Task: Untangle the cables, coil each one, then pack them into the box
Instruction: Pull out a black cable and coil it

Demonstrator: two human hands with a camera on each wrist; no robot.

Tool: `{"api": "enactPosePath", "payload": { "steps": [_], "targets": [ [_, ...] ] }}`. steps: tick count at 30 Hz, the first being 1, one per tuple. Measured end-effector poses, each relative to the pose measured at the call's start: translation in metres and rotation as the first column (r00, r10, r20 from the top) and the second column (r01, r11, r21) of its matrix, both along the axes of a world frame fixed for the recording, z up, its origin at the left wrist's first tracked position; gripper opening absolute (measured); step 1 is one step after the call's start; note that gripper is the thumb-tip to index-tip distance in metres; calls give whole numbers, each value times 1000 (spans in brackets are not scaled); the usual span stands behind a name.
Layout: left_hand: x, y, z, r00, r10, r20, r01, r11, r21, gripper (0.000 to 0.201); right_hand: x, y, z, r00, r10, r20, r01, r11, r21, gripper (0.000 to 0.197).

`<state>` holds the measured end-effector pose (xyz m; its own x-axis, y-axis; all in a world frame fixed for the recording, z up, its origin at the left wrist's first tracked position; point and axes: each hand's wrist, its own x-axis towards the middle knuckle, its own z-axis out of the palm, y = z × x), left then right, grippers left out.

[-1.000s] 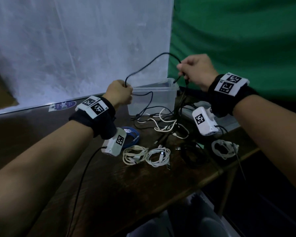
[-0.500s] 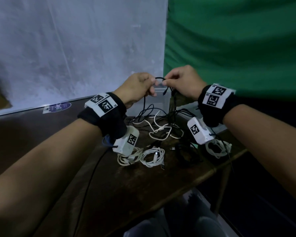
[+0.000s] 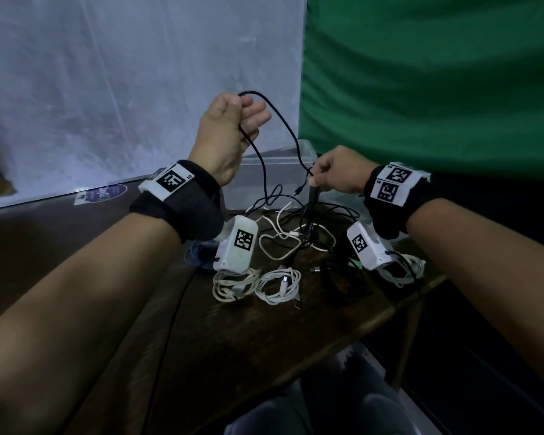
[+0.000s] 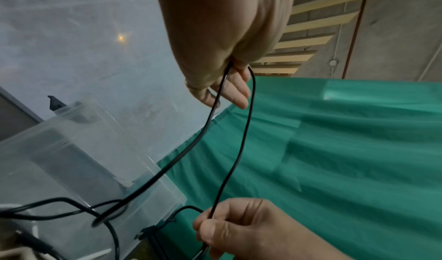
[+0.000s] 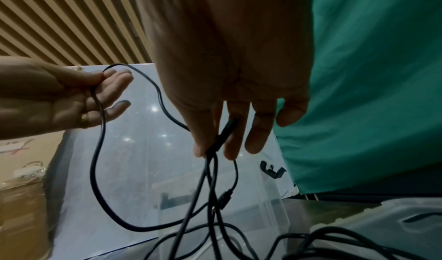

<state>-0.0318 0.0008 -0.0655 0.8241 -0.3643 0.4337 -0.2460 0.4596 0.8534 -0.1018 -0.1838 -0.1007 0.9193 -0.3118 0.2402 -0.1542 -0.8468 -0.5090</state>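
Observation:
A thin black cable (image 3: 283, 127) arches between my two hands above the table. My left hand (image 3: 233, 120) is raised high and pinches the top of the loop (image 4: 239, 101) between thumb and forefinger, other fingers straight. Lower down, my right hand (image 3: 330, 174) pinches the same cable (image 5: 157, 94) near its plug (image 5: 227, 130), just above the clear plastic box (image 3: 277, 180). From both hands the cable drops into a tangle of black and white cables (image 3: 296, 227) in front of the box. Two coiled white cables (image 3: 258, 285) lie nearer me.
A coiled black cable (image 3: 339, 274) and another white coil (image 3: 399, 271) lie by the table's right edge (image 3: 390, 309). A blue coil (image 3: 198, 252) sits under my left wrist. A white panel and a green cloth stand behind the box.
My hands, which met over the box half a second ago, have parted: the left rose up with the cable loop and the right dropped toward the box.

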Motion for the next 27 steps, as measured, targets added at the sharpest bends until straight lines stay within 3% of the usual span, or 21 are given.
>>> {"api": "enactPosePath", "payload": {
  "steps": [5, 9, 12, 15, 17, 19, 22, 27],
  "targets": [
    [3, 7, 7, 997, 41, -61, -51, 981, -185, 28, -1, -9, 1, 997, -64, -49, 59, 993, -107, 10],
    [9, 12, 7, 993, 98, -69, -106, 988, -115, 27, -7, -10, -3, 994, -93, -66, 85, 990, -115, 14],
    [5, 7, 2, 996, 61, -69, -65, 995, -69, 27, -2, -2, -4, 988, -55, -141, 32, 986, -162, 26],
    [-3, 3, 1, 999, -16, -45, 13, 998, -64, 26, 3, 9, -9, 990, 47, -134, -51, 998, -30, 56],
    [-8, 3, 4, 998, -69, -2, 69, 996, -58, 25, 3, 17, -10, 990, 138, -35, -134, 985, 112, 66],
    [-11, 2, 7, 993, -110, 34, 111, 993, -50, 25, 4, 24, -10, 973, 203, 107, -222, 950, 219, 53],
    [-10, 3, 10, 992, -117, 41, 119, 991, -67, 25, 9, 32, -9, 940, 247, 234, -316, 889, 331, 15],
    [-3, 9, 11, 998, -47, -41, 40, 989, -143, 25, 15, 24, -14, 964, 206, 168, -254, 902, 349, 21]
  ]
}}
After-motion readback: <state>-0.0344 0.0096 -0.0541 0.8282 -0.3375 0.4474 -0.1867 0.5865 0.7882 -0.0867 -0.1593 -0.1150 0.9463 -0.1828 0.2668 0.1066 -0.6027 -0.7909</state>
